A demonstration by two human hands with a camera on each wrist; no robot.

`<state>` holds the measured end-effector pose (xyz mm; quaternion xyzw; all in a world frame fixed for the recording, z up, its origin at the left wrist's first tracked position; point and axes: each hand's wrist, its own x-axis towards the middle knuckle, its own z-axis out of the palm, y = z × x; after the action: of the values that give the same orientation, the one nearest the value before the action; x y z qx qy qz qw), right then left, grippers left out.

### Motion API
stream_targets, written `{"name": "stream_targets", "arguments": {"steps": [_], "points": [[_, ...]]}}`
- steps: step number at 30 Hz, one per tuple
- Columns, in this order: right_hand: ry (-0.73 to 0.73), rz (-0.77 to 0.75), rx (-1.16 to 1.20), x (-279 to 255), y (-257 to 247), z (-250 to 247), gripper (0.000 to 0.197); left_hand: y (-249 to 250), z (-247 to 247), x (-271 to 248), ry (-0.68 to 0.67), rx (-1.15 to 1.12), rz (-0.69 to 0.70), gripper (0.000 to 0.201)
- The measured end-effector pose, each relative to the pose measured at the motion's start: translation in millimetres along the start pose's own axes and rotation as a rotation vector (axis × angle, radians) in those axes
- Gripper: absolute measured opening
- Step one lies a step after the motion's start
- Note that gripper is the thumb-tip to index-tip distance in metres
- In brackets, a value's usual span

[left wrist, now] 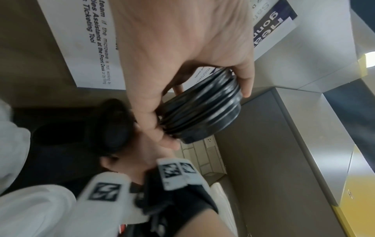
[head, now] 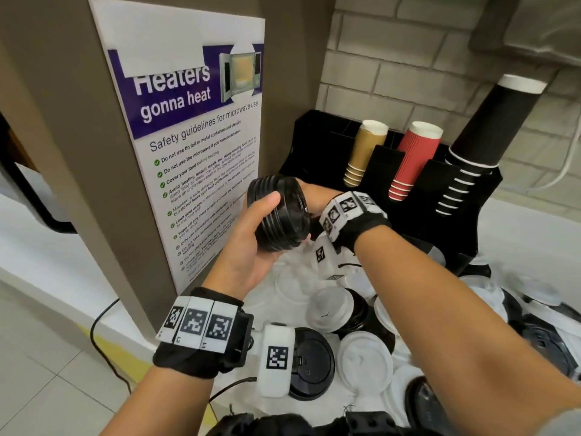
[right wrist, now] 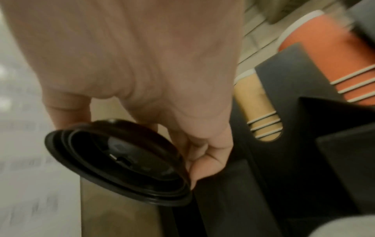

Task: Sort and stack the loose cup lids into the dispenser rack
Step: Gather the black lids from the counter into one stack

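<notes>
A stack of black cup lids point(head: 278, 212) lies on its side in the air above the counter. My left hand point(head: 261, 225) grips it from the near side, thumb over the top; the left wrist view shows the ribbed stack point(left wrist: 202, 112) in my curled fingers. My right hand point(head: 316, 198) reaches in from behind and holds the stack's far end; in the right wrist view its fingers curl on the rim of the end lid point(right wrist: 125, 160). The black dispenser rack point(head: 386, 165) stands just behind. Loose white lids point(head: 364, 360) and black lids point(head: 311, 363) lie below my arms.
The rack holds a tan cup stack point(head: 364, 152), a red cup stack point(head: 415, 158) and a tall black cup stack point(head: 481, 143). A pillar with a microwave safety poster point(head: 195, 136) stands close on the left. A brick wall is behind.
</notes>
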<state>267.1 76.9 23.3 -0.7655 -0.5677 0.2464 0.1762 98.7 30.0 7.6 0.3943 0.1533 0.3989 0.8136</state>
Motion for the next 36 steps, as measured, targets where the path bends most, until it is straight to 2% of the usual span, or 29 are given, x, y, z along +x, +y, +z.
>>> {"name": "stream_targets", "arguments": {"steps": [3, 5, 6, 8, 11, 13, 17, 20, 24, 31, 34, 36], "points": [[0.03, 0.041, 0.543, -23.6, 3.4, -22.0, 0.036, -5.8, 0.4, -0.1, -0.011, -0.011, 0.0, 0.044], [0.156, 0.042, 0.847, -50.4, 11.4, -32.0, 0.037, -9.2, 2.3, -0.6, -0.036, -0.026, -0.01, 0.033], [0.207, 0.021, 0.97, -64.4, 14.8, -33.1, 0.035, -11.0, 3.8, -1.2, -0.039, -0.029, -0.016, 0.032], [0.24, -0.059, 1.083, -90.6, 21.7, -28.6, 0.031, -14.4, 7.5, -3.1, -0.013, -0.013, -0.023, 0.046], [0.284, -0.137, 1.049, -125.4, 28.1, -17.3, 0.041, -21.5, 13.5, -4.3, 0.033, 0.009, -0.052, 0.07], [0.297, -0.173, 0.955, -145.7, 30.8, -12.9, 0.047, -27.0, 15.3, -5.2, 0.028, 0.033, -0.055, 0.073], [0.223, -0.257, 0.763, -171.7, 34.8, -14.4, 0.06, -35.1, 16.4, -7.8, -0.051, 0.082, -0.077, 0.081], [0.205, -0.294, 0.651, -180.1, 34.2, -16.0, 0.065, -40.4, 15.9, -10.3, -0.108, 0.108, -0.098, 0.078], [0.19, -0.282, 0.546, -185.0, 33.3, -12.8, 0.063, -42.7, 20.0, -12.6, -0.12, 0.107, -0.105, 0.077], [0.216, -0.298, 0.528, -187.0, 37.1, -7.5, 0.059, -46.9, 21.7, -13.5, -0.105, 0.086, -0.098, 0.071], [0.219, -0.304, 0.531, -187.2, 38.2, -6.5, 0.06, -47.2, 22.1, -14.3, -0.122, 0.08, -0.104, 0.072], [0.218, -0.306, 0.536, -187.6, 39.0, -6.3, 0.06, -47.1, 21.4, -15.0, -0.154, 0.082, -0.091, 0.066]]}}
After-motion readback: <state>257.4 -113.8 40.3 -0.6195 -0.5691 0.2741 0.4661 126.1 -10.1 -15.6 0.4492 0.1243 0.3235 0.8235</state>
